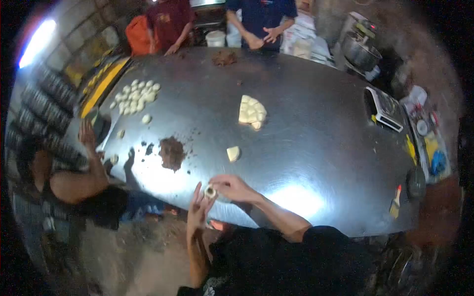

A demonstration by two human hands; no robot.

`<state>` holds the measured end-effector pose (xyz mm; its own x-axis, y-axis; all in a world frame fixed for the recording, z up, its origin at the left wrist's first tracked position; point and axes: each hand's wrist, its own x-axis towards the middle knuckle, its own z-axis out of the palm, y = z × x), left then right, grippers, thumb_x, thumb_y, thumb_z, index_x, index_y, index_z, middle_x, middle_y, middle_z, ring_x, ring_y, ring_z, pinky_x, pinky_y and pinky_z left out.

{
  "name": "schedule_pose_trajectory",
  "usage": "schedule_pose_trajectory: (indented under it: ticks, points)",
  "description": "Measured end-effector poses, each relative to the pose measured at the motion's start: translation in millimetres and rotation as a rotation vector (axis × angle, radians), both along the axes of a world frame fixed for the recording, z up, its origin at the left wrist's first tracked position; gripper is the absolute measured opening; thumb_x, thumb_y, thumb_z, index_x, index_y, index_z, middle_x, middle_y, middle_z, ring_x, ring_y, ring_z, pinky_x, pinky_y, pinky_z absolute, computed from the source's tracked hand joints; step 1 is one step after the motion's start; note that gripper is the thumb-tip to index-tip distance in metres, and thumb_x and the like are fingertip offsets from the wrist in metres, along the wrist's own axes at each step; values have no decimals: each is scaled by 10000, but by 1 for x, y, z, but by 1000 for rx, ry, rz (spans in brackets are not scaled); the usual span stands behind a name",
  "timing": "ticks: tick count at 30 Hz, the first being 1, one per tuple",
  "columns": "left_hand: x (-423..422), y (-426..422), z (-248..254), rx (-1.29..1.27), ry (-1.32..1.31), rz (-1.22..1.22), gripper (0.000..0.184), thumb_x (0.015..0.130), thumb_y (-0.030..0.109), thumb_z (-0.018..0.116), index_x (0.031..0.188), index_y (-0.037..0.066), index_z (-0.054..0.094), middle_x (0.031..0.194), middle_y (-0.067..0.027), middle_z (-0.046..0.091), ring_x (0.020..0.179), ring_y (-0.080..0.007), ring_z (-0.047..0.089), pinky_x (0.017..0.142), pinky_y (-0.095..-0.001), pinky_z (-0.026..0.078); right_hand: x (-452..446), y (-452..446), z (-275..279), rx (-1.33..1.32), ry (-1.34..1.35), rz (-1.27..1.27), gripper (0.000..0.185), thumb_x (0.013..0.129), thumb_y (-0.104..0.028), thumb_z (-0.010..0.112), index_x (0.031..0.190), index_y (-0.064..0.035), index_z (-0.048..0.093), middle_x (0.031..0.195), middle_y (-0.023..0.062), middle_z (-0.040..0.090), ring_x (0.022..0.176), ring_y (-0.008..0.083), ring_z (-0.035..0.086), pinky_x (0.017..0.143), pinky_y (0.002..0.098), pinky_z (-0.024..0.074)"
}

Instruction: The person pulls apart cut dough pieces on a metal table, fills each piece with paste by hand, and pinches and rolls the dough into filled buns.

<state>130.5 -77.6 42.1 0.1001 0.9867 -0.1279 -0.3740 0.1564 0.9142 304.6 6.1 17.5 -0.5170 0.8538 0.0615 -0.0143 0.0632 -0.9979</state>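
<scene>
Near the front edge of the metal table point(316, 148), my left hand point(198, 207) holds a small piece of pale dough point(211, 191) with a dark filling showing in its middle. The fingers of my right hand point(232, 187) touch the same piece from the right. Ahead of my hands lies a single dough piece point(233, 153), with a fan-shaped group of cut dough point(252, 112) farther back. A brown crumbly mound point(172, 153) lies to the left of them.
Many dough balls point(136, 97) sit at the back left, near a co-worker's arm point(94, 158). Two people stand behind the far edge, by another brown mound point(224, 58). A scale point(385, 108) and a brush point(395, 202) are on the right.
</scene>
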Motion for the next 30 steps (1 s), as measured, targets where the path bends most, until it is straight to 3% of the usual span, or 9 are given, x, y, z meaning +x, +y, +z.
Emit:
schedule_pose_trajectory:
  ticks: [5, 9, 11, 12, 14, 17, 21, 26, 30]
  points:
    - [-4, 0, -49, -224, -47, 128, 431, 1002, 225, 496, 1331, -45, 426, 1240, -138, 522, 1111, -222, 553, 1015, -352, 432, -10, -23, 1, 206, -87, 113, 276, 887, -128, 653, 1149, -42, 664, 1132, 114, 635, 1057, 200, 594, 907, 336, 484]
    - [-2, -7, -27, -168, -283, 222, 366, 1014, 241, 477, 1252, -38, 479, 1166, -113, 551, 1051, -187, 566, 967, -336, 454, -25, -13, 1, -351, 33, 60, 265, 877, -113, 664, 1138, -69, 677, 1096, 96, 652, 998, 183, 609, 884, 334, 490]
    - [-1, -5, -38, -171, -354, 377, 304, 1005, 212, 496, 1192, -28, 502, 1133, -108, 563, 1016, -178, 580, 949, -328, 460, -35, -21, 6, 658, -317, -180, 220, 883, -141, 657, 1072, -34, 692, 1089, 111, 647, 932, 184, 635, 821, 312, 517]
    - [-5, -3, -36, -158, -225, 364, 296, 1000, 225, 508, 1201, 8, 499, 1141, -95, 567, 1056, -174, 567, 946, -331, 455, -39, -21, 9, 659, -308, -176, 220, 883, -141, 657, 1072, -34, 692, 1089, 111, 647, 932, 184, 635, 821, 312, 517]
    - [-6, -2, -18, -115, 13, 380, 268, 972, 206, 557, 1172, 31, 519, 1130, -74, 577, 1064, -165, 569, 900, -312, 465, -43, -20, 12, -12, -104, -44, 205, 885, -127, 653, 1065, -38, 696, 1105, 107, 623, 929, 181, 631, 813, 307, 520]
    - [-17, 4, -16, -13, 243, 212, 235, 974, 174, 551, 1138, 6, 533, 1089, -75, 580, 1034, -156, 560, 902, -285, 452, -36, -20, -4, -160, 13, -42, 199, 882, -100, 649, 1065, -36, 692, 1073, 106, 607, 923, 190, 630, 806, 300, 522]
    - [10, 1, -21, -24, 236, 383, 273, 980, 241, 555, 1121, 7, 537, 1046, -64, 581, 976, -130, 548, 857, -272, 448, -20, -37, 28, 213, -70, -118, 184, 866, -77, 661, 1036, -11, 688, 1023, 107, 617, 924, 198, 635, 785, 292, 513]
    - [37, 4, -18, 136, 179, 267, 211, 963, 240, 590, 1012, 41, 541, 1027, -51, 576, 915, -117, 548, 842, -273, 445, 7, -45, 24, 201, -177, -208, 176, 861, -61, 666, 1022, 8, 685, 1043, 120, 625, 945, 194, 626, 785, 289, 508]
    - [61, 3, -26, -2, -93, 270, 189, 953, 227, 605, 980, 51, 540, 1033, -38, 576, 980, -122, 531, 885, -284, 423, 24, -56, 49, 239, -188, -281, 159, 847, -27, 670, 997, 22, 687, 992, 134, 641, 936, 194, 633, 806, 296, 512]
